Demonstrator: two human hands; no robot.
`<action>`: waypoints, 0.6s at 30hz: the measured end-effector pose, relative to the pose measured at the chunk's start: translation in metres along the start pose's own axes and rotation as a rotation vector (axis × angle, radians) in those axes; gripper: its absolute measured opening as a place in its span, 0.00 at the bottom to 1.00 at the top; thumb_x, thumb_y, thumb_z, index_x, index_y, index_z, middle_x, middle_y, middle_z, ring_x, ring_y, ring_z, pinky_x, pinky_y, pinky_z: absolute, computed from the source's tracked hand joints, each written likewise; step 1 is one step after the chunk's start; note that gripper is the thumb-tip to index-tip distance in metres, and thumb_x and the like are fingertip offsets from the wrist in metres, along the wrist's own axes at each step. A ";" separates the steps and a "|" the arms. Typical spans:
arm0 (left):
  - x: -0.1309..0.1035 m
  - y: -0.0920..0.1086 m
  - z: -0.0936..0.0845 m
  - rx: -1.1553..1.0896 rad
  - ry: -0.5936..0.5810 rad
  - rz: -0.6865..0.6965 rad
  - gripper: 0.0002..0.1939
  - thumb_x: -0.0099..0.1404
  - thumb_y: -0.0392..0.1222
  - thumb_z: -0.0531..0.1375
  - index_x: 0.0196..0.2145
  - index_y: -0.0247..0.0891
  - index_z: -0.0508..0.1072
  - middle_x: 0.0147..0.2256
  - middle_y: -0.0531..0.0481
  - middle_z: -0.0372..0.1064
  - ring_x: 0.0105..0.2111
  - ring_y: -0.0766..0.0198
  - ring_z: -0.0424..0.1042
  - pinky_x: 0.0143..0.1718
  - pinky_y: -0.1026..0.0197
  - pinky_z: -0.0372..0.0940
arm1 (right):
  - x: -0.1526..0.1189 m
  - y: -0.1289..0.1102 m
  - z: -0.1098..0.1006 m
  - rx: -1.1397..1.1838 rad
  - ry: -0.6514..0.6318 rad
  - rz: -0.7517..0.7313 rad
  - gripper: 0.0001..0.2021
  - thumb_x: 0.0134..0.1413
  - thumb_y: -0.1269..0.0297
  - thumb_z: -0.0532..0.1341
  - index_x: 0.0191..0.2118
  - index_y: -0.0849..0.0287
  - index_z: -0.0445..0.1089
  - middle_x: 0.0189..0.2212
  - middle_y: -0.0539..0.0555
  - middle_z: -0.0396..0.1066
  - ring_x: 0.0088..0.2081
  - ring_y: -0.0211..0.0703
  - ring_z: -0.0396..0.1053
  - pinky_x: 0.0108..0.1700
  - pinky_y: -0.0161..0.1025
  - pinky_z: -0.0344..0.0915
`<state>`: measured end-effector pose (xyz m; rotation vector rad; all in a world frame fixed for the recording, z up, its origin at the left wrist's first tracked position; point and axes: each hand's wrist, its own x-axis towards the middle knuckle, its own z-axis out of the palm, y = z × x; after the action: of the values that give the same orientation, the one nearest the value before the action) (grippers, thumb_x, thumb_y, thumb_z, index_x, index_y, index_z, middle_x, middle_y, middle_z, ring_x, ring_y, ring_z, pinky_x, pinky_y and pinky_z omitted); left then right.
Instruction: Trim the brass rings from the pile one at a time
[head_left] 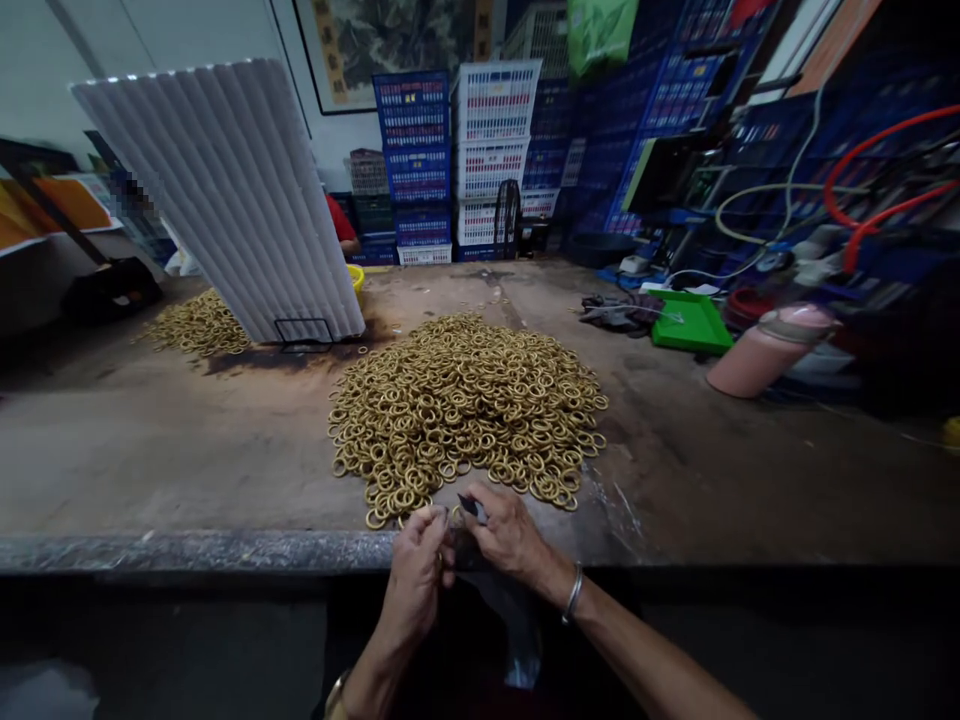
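A dim workroom surrounds a broad, stained worktable; at the back, blue plastic crates and white plastic crates stand in tall stacks before a wall with a framed painting. On the table, directly in front of the person, a wide heap of brass-coloured rings spreads out, its near edge just beyond both hands.

The left hand is at the table's near edge, below the heap's front edge, its thumb and fingers drawn together in a pinch; whether a ring sits between them is too small to tell. Just to its right, the right hand is closed around a small dark-tipped tool, which points up and leftward, towards the loose front rings. The two hands are close together, with a narrow gap between their fingertips. A silver bangle circles the right wrist.

Further left, a tall ridged white panel leans in a black wire stand, with a second heap of rings partly hidden behind it. A co-worker's red sleeve shows past the panel, above a yellow container. To the right lie a green tray and a tilted pink bottle, near a red hose.
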<state>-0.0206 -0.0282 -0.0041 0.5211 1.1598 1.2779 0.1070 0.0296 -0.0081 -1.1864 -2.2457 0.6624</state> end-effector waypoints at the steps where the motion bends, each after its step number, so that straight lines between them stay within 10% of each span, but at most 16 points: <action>1: 0.000 -0.001 0.001 0.052 -0.022 0.004 0.18 0.51 0.53 0.61 0.32 0.37 0.66 0.20 0.58 0.58 0.16 0.75 0.55 0.14 0.72 0.47 | -0.003 -0.002 -0.001 0.043 0.000 -0.011 0.04 0.51 0.68 0.54 0.34 0.58 0.64 0.26 0.50 0.67 0.27 0.37 0.63 0.31 0.32 0.53; 8: -0.005 -0.002 0.009 0.304 0.006 0.235 0.13 0.55 0.49 0.59 0.24 0.36 0.67 0.19 0.56 0.59 0.19 0.72 0.56 0.20 0.69 0.54 | -0.007 -0.006 -0.003 0.426 0.078 0.230 0.07 0.49 0.64 0.54 0.25 0.60 0.64 0.20 0.47 0.62 0.24 0.33 0.58 0.27 0.30 0.55; 12: -0.006 -0.003 0.013 0.365 -0.024 0.395 0.10 0.57 0.46 0.57 0.26 0.36 0.71 0.24 0.51 0.66 0.27 0.65 0.64 0.33 0.65 0.59 | -0.007 -0.003 0.000 0.750 -0.096 0.433 0.11 0.50 0.57 0.53 0.27 0.60 0.62 0.16 0.45 0.61 0.15 0.29 0.52 0.17 0.28 0.49; 18: -0.007 -0.001 0.012 0.326 -0.069 0.173 0.13 0.57 0.50 0.57 0.26 0.36 0.67 0.18 0.57 0.59 0.16 0.73 0.54 0.18 0.69 0.51 | -0.005 -0.003 -0.001 0.806 -0.059 0.466 0.10 0.45 0.58 0.56 0.25 0.60 0.61 0.15 0.43 0.59 0.14 0.28 0.50 0.16 0.27 0.47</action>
<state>-0.0090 -0.0314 0.0021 0.9160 1.2940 1.2115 0.1082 0.0237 -0.0070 -1.2353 -1.4536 1.6019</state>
